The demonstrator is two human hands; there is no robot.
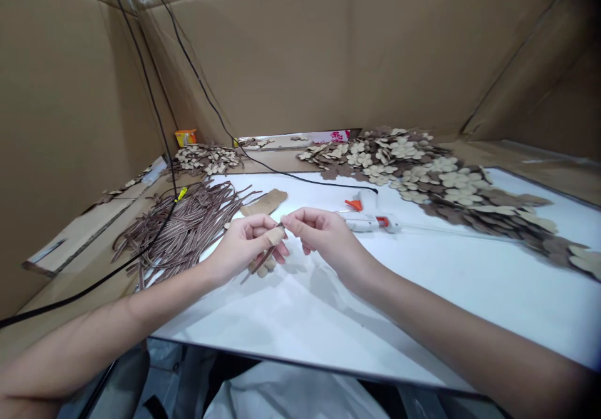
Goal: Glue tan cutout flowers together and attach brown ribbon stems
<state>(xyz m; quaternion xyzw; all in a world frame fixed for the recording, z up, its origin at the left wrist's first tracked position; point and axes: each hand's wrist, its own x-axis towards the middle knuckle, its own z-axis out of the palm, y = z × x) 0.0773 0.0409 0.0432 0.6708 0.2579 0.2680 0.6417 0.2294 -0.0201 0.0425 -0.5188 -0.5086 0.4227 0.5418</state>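
My left hand [251,243] pinches a thin brown strip [267,260], whose loose end hangs down below the fingers. Close against it, my right hand [323,234] has its thumb and forefinger closed on the strip's upper end. A tan flower cutout [263,267] shows partly under my left fingers; whether the hand touches it I cannot tell. Behind my left hand lies a tan scrap piece [267,202]. A large heap of brown strips [188,225] spreads left of my hands. Past my right hand rests a white glue gun [364,222] with an orange part.
Tan and brown flower cutouts [451,181] pile along the right and back of the white board [375,319]. A smaller pile [206,158] sits back left near a yellow box [186,137]. A black cable [206,96] hangs across; cardboard walls [291,56] surround the table.
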